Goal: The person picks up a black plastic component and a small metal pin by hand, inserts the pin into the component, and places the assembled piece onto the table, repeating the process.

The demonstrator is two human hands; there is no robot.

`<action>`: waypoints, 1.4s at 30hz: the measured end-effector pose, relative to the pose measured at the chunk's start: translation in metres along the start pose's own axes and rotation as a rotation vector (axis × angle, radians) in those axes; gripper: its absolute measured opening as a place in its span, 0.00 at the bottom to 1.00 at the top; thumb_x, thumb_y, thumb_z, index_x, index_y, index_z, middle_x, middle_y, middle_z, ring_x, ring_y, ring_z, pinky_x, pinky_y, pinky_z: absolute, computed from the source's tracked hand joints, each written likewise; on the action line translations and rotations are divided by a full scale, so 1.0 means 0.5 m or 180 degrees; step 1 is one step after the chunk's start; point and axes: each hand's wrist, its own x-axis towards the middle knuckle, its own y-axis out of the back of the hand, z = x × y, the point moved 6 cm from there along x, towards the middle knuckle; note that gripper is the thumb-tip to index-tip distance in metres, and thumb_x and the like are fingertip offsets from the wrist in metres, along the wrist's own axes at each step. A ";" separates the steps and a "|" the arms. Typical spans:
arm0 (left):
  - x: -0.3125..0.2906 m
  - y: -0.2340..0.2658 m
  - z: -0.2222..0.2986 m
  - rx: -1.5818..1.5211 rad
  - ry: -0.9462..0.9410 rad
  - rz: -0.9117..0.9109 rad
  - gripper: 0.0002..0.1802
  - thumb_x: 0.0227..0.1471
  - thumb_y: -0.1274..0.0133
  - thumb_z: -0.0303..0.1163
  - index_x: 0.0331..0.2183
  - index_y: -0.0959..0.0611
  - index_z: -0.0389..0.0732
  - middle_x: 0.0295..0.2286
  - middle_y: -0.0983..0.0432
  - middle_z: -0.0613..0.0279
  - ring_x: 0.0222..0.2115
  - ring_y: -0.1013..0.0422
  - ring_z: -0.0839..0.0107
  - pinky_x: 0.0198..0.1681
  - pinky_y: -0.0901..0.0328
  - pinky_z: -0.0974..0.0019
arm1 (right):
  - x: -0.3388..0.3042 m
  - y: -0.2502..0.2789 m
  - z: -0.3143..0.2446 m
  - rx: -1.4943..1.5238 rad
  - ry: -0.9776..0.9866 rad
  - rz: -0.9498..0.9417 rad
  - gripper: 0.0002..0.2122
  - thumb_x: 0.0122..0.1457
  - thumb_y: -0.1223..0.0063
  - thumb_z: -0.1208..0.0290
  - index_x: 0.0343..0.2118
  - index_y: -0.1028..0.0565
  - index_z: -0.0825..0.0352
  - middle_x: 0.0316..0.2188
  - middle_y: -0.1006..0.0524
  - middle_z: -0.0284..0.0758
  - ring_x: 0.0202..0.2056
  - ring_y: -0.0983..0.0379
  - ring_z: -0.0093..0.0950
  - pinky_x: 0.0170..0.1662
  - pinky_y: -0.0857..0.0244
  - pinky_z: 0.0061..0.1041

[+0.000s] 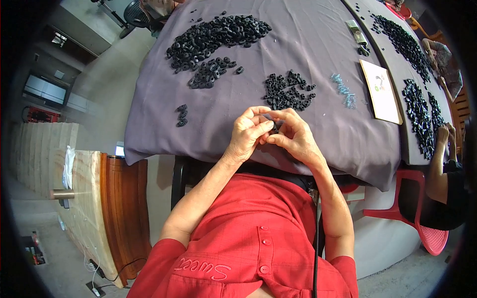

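My left hand (pixel 248 133) and my right hand (pixel 293 134) meet fingertip to fingertip above the near edge of a table draped in grey cloth (pixel 164 129). Between the fingers I pinch a small black part (pixel 273 127), mostly hidden by them. Just beyond my hands lies a small heap of black ring-like parts (pixel 288 92). A little cluster of pale blue springs (pixel 344 90) lies to its right. A big pile of black parts (pixel 213 37) spreads across the far left of the cloth, with a short stack of them (pixel 182 115) apart at the left.
A cream card (pixel 380 91) lies at the right, a small flat metal piece (pixel 356 31) beyond it. More black parts (pixel 417 109) cover the neighbouring table, where another person's arm (pixel 439 164) works beside a red plastic chair (pixel 422 223). A wooden counter (pixel 94 208) stands at the left.
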 end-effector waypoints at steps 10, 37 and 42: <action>0.002 -0.022 -0.019 -0.0487 0.0787 -0.0407 0.24 0.51 0.48 0.26 0.50 0.33 0.32 0.29 0.27 0.64 0.20 0.35 0.82 0.20 0.40 0.79 | -0.008 0.005 0.017 0.0212 0.0204 0.0166 0.16 0.41 0.35 0.75 0.36 0.25 0.68 0.29 0.30 0.29 0.25 0.38 0.18 0.29 0.40 0.18; -0.005 0.012 -0.024 -0.0668 0.0587 -0.0391 0.08 0.54 0.50 0.32 0.35 0.23 0.38 0.27 0.26 0.56 0.18 0.35 0.76 0.21 0.39 0.76 | -0.005 0.402 0.070 -0.4146 -0.0350 0.1717 0.12 0.51 0.57 0.81 0.39 0.28 0.68 0.41 0.28 0.40 0.41 0.30 0.40 0.42 0.33 0.35; 0.004 -0.005 -0.044 -0.0751 0.0707 -0.0369 0.06 0.53 0.48 0.31 0.34 0.23 0.40 0.27 0.25 0.57 0.19 0.32 0.77 0.21 0.38 0.73 | -0.025 0.440 0.101 -0.3950 -0.0848 0.1806 0.08 0.53 0.61 0.79 0.33 0.29 0.65 0.36 0.30 0.42 0.37 0.30 0.43 0.38 0.34 0.39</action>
